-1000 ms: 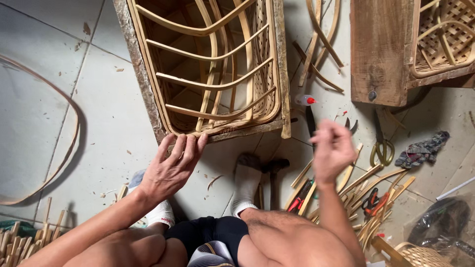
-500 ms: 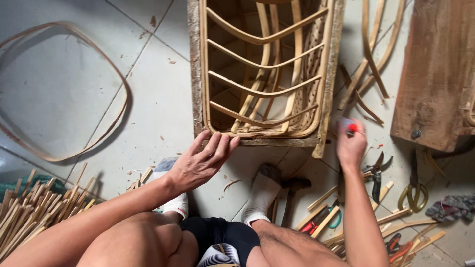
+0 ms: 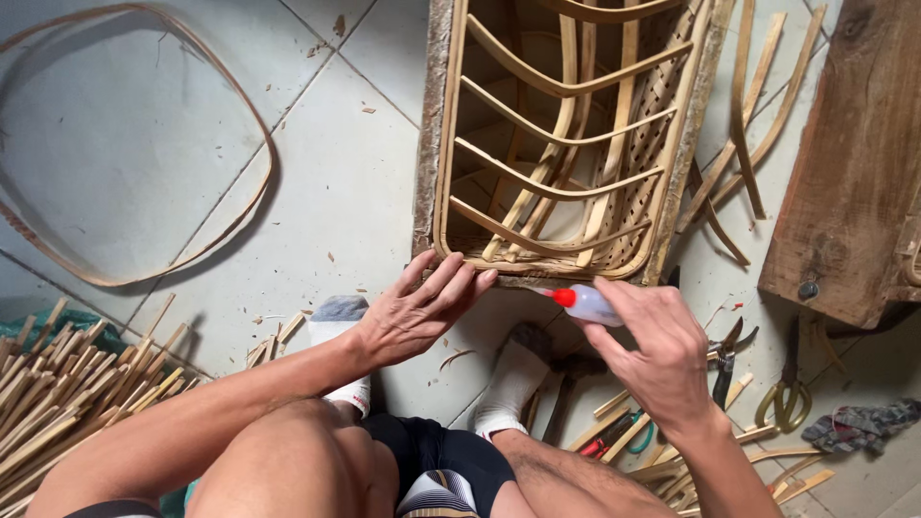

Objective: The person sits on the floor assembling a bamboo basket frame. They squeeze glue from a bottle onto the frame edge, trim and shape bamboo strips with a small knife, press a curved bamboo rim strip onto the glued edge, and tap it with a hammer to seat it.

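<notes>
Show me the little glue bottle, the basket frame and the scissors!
Glue bottle (image 3: 583,304), head view, on its clear body.
Basket frame (image 3: 443,144), head view, on its left rim.
Scissors (image 3: 789,388), head view, on the handles.

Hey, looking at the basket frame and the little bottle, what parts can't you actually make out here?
- Basket frame, head view: far end cut off by the top edge.
- Small bottle: body mostly hidden inside the right hand.
- Frame's near rim: a stretch covered by the left hand.
- Wooden board: cut by the right edge.
</notes>
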Tool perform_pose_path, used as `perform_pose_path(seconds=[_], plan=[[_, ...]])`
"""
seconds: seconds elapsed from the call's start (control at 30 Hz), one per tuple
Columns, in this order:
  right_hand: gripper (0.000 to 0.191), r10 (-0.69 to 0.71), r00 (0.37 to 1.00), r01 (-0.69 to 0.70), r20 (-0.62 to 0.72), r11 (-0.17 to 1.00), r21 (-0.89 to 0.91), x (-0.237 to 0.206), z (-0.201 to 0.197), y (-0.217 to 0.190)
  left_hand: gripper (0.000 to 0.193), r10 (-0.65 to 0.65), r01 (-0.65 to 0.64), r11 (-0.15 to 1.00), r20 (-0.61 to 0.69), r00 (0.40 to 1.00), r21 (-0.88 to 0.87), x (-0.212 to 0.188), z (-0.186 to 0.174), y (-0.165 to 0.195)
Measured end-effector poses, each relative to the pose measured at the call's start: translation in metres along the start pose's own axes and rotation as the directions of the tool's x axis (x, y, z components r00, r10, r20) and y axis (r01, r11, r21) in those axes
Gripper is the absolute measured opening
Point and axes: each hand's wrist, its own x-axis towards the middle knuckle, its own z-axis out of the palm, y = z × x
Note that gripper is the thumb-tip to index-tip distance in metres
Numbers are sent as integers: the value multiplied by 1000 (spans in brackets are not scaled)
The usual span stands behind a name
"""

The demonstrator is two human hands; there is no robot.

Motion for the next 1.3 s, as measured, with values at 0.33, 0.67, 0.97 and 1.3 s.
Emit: perform_pose_path(seconds=[0.33,0.67,0.97,1.3], plan=[[50,-167,977,191,135,963,-189,38,-9,-14,60,-45,43,998,-73,996,-38,4,3,2],[43,-244,957,279,160,927,-252,52,-14,-27,60,-75,67,995,-112,991,-68,11,-2,4],[43,-317,926,370,203,867,-334,53,-19,-31,60,-100,97,995,-111,989,-30,16,-6,6],[43,-323,930,362,174,888,-285,60,-16,-37,60,-132,123,990,-130,983,-72,20,-12,4]])
